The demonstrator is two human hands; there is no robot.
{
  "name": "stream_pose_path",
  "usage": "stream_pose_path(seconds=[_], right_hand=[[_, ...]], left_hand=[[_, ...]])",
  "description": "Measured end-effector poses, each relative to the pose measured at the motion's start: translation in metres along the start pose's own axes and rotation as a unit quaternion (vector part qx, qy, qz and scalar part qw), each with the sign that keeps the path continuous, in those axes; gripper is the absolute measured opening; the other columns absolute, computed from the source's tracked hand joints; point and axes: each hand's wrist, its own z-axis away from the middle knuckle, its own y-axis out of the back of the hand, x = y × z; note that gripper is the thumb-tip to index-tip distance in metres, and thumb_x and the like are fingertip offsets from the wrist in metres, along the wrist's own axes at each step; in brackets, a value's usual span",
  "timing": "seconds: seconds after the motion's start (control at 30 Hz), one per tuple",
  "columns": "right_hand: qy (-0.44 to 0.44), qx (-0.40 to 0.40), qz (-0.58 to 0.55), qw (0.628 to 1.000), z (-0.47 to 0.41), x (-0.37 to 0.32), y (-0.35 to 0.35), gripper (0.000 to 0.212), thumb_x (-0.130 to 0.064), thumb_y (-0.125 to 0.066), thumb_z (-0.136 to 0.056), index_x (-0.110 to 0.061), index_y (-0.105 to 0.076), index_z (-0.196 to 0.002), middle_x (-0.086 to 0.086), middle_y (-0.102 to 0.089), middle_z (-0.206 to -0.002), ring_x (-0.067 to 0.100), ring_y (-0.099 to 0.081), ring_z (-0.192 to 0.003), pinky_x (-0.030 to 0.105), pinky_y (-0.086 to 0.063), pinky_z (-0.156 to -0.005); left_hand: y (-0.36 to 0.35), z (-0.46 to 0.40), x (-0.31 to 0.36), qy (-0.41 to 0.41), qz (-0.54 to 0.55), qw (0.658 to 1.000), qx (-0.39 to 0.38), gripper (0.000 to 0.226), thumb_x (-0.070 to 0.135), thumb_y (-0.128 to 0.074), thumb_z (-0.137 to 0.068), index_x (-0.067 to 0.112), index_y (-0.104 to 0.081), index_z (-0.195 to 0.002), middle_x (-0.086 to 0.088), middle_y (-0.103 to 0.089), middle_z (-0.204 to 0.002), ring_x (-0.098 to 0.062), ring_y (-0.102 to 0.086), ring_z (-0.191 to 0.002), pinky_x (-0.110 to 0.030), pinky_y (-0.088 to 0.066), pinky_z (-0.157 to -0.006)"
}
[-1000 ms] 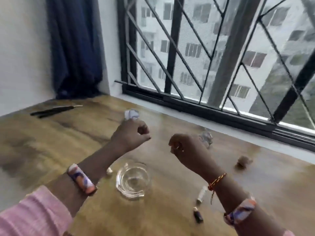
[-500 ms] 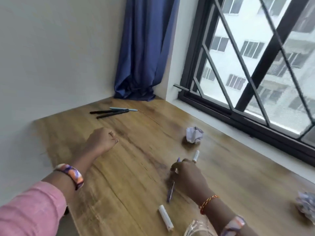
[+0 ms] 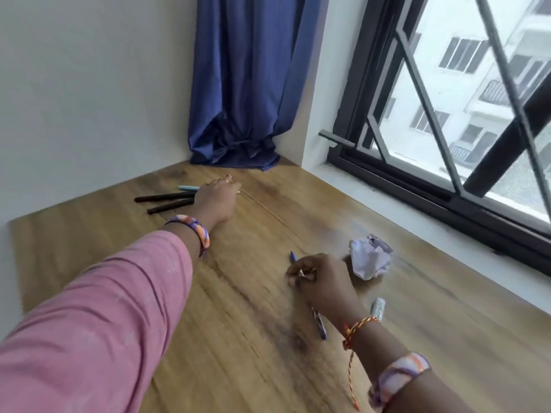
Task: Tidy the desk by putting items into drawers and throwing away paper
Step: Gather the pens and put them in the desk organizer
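Observation:
My left hand (image 3: 219,198) reaches far across the wooden desk (image 3: 238,338) and lies over the right ends of three pens: two dark ones (image 3: 162,197) and a pale blue one (image 3: 187,188). Whether its fingers grip them is hidden. My right hand (image 3: 320,283) sits lower right, fingers curled round a blue pen (image 3: 319,323) that sticks out above and below the fist. A crumpled white paper ball (image 3: 371,259) lies just right of that hand. A small white tube (image 3: 378,309) lies beside my right wrist.
A blue curtain (image 3: 244,84) hangs into the desk's far corner. A white wall bounds the left side. A black-framed window with a metal grille (image 3: 447,129) runs along the right, above a white sill.
My left hand has stretched forward from mid-desk to the three pens by the wall. My right hand keeps hold of the blue pen. The view has turned slightly left and closer.

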Motion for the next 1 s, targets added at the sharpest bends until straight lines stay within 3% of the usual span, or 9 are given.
stream_pose_path(seconds=[0.07,0.17,0.3,0.4,0.53,0.63,0.73,0.87,1.0], right_hand=[[-0.002,0.003,-0.019,1.0,-0.003,0.005,-0.003,0.015,-0.007,-0.066,-0.077,-0.017,-0.074,-0.084,0.001,-0.06,-0.09,0.006,-0.052,-0.075,0.012,-0.038,-0.059],[0.003,0.001,-0.024,1.0,-0.004,0.01,-0.006,0.017,-0.008,-0.064,-0.079,-0.019,-0.074,-0.087,0.0,-0.058,-0.094,0.004,-0.05,-0.075,0.006,-0.035,-0.059],[0.006,-0.004,-0.007,1.0,0.0,0.005,-0.004,0.02,-0.009,-0.059,-0.082,-0.02,-0.071,-0.092,0.003,-0.058,-0.101,0.014,-0.055,-0.086,0.022,-0.045,-0.073],[-0.006,0.007,-0.006,1.0,0.012,-0.001,0.003,0.026,-0.007,-0.052,-0.083,-0.022,-0.068,-0.098,0.0,-0.06,-0.098,0.014,-0.056,-0.084,0.023,-0.044,-0.071],[-0.001,0.092,-0.053,0.994,0.049,-0.006,0.046,0.04,-0.004,-0.051,-0.084,-0.029,-0.058,-0.114,-0.009,-0.058,-0.089,0.015,-0.059,-0.086,0.029,-0.049,-0.077],[0.014,0.168,-0.063,0.984,0.089,-0.003,0.103,0.051,-0.003,-0.054,-0.085,-0.034,-0.048,-0.125,-0.011,-0.058,-0.089,0.013,-0.061,-0.084,0.024,-0.049,-0.074],[0.007,0.262,-0.064,0.963,0.134,0.008,0.159,0.054,-0.002,-0.058,-0.084,-0.033,-0.046,-0.127,-0.006,-0.058,-0.085,0.015,-0.06,-0.072,0.025,-0.051,-0.065],[-0.019,0.375,-0.031,0.926,0.215,0.025,0.221,0.055,0.002,-0.06,-0.079,-0.025,-0.051,-0.127,-0.002,-0.055,-0.079,0.009,-0.052,-0.062,0.013,-0.046,-0.057],[-0.067,0.461,0.021,0.885,0.307,0.037,0.257,0.046,0.005,-0.059,-0.077,-0.021,-0.059,-0.115,-0.001,-0.055,-0.074,0.004,-0.049,-0.055,0.006,-0.042,-0.054]], left_hand=[[0.0,-0.005,0.001,-0.007,-0.047,0.999,0.02,0.04,0.005,-0.041,-0.09,0.019,-0.051,-0.126,-0.011,-0.057,-0.128,-0.029,-0.053,-0.118,-0.036,-0.041,-0.095],[0.0,-0.001,0.007,-0.025,-0.081,0.995,0.05,0.026,0.003,-0.043,-0.09,0.014,-0.06,-0.105,-0.01,-0.063,-0.111,-0.029,-0.06,-0.103,-0.036,-0.046,-0.081],[0.007,0.012,0.029,-0.101,-0.062,0.99,0.083,0.021,0.004,-0.042,-0.091,0.012,-0.059,-0.101,-0.007,-0.062,-0.104,-0.027,-0.061,-0.096,-0.035,-0.047,-0.074],[0.02,0.027,0.051,-0.185,-0.021,0.971,0.153,0.029,0.001,-0.049,-0.088,0.014,-0.059,-0.111,-0.004,-0.065,-0.103,-0.024,-0.062,-0.095,-0.033,-0.049,-0.077],[0.059,0.058,0.097,-0.284,0.111,0.918,0.252,0.018,0.002,-0.063,-0.081,0.011,-0.067,-0.096,-0.008,-0.07,-0.083,-0.028,-0.066,-0.072,-0.033,-0.052,-0.059],[0.095,0.09,0.142,-0.328,0.231,0.878,0.263,0.015,0.016,-0.056,-0.086,0.011,-0.067,-0.094,-0.007,-0.071,-0.086,-0.028,-0.067,-0.074,-0.037,-0.055,-0.061],[0.127,0.126,0.191,-0.384,0.327,0.826,0.252,0.014,0.011,-0.06,-0.082,0.01,-0.068,-0.094,-0.006,-0.072,-0.083,-0.022,-0.067,-0.071,-0.037,-0.057,-0.065],[0.146,0.197,0.261,-0.443,0.454,0.739,0.226,0.015,0.005,-0.065,-0.078,0.007,-0.068,-0.092,0.004,-0.065,-0.073,-0.009,-0.065,-0.061,-0.015,-0.053,-0.063],[0.146,0.268,0.33,-0.496,0.512,0.686,0.144,0.016,-0.002,-0.069,-0.073,0.008,-0.067,-0.086,0.011,-0.06,-0.068,0.012,-0.056,-0.054,0.002,-0.042,-0.058]])
